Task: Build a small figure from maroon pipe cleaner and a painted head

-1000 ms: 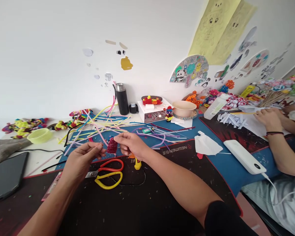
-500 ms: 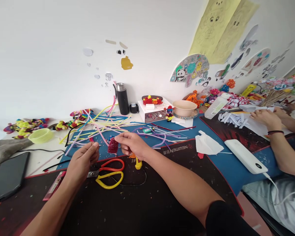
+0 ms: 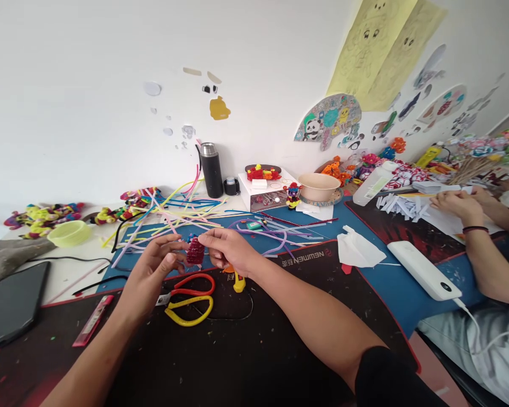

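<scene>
A dark red fuzzy piece (image 3: 195,252) with a bit of blue at its top is pinched between the thumb and fingers of my right hand (image 3: 224,249). Just left of it is my left hand (image 3: 163,263), its fingers apart and their tips close to the piece; whether they touch it is unclear. Scissors with one red and one yellow handle (image 3: 190,306) lie on the black mat (image 3: 220,362) below my hands. A yellow cutter (image 3: 238,282) rests under my right wrist. Behind my hands, coloured fuzzy stems (image 3: 186,206) are scattered.
A black flask (image 3: 212,172), a white box (image 3: 258,198) and a beige bowl (image 3: 319,187) stand by the wall. A phone (image 3: 17,305) lies left. At right are a white power bank (image 3: 424,269) and another person's hands (image 3: 458,206).
My left hand has opened its fingers and moved slightly right, nearer the red piece. My right hand has stayed in place, still pinching it.
</scene>
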The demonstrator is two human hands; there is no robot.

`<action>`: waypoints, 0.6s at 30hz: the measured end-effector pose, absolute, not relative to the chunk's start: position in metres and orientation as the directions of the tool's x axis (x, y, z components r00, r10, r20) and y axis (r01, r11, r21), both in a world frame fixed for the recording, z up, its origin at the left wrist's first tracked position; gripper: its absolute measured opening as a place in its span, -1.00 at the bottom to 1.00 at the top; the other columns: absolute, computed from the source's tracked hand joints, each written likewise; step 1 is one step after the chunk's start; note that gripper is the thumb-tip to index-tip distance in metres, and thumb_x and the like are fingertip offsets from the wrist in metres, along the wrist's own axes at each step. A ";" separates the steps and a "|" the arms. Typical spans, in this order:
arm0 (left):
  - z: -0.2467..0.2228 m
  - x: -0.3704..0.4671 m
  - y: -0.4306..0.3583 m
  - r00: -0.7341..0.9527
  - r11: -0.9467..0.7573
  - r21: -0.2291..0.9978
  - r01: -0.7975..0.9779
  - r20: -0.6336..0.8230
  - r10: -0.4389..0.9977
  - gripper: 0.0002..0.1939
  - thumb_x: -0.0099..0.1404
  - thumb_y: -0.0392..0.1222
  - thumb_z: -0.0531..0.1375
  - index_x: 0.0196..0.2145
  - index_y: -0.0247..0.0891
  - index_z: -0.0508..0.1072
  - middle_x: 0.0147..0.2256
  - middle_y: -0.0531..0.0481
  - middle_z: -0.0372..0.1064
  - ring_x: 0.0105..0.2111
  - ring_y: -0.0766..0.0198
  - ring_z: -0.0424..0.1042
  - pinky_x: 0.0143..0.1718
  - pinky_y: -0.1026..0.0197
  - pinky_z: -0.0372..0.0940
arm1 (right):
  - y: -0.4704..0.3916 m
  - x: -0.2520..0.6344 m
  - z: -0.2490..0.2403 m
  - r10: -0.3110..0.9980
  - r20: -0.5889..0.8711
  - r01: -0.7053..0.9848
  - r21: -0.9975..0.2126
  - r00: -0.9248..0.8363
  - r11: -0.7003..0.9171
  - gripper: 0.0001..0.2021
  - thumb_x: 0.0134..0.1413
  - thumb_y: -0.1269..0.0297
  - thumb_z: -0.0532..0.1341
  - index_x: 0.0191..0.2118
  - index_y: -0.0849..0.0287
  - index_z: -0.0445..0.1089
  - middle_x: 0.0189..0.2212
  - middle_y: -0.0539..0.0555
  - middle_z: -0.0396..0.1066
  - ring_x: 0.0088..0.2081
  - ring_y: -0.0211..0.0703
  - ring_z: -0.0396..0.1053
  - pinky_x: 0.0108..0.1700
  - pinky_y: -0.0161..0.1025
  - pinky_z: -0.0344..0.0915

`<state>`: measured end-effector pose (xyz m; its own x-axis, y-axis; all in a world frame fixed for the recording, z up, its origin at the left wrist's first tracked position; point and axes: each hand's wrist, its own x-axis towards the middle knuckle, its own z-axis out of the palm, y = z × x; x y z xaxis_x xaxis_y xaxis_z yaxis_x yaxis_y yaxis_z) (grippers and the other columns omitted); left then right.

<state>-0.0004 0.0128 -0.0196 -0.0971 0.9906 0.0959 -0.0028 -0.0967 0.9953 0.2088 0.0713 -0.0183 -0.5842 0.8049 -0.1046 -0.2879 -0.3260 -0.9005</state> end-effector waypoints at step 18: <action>-0.010 0.013 0.003 -0.049 -0.002 0.999 0.040 0.004 0.999 -0.36 0.04 0.25 0.66 -0.10 -0.10 0.55 -0.28 -0.02 0.64 -0.38 0.11 0.57 -0.33 0.12 0.55 | 0.071 0.209 -0.021 0.819 -0.078 -0.274 -0.921 -0.568 -0.278 -0.49 0.11 -0.21 0.55 -0.16 0.09 0.45 -0.61 -0.22 0.25 -0.62 -0.34 0.11 -0.55 -0.31 -0.02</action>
<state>0.0127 0.0034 -0.0103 -0.0487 0.9988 0.0044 0.0396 -0.0025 0.9992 0.2087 0.0711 -0.0209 -0.5677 0.8195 -0.0783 -0.2742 -0.2779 -0.9206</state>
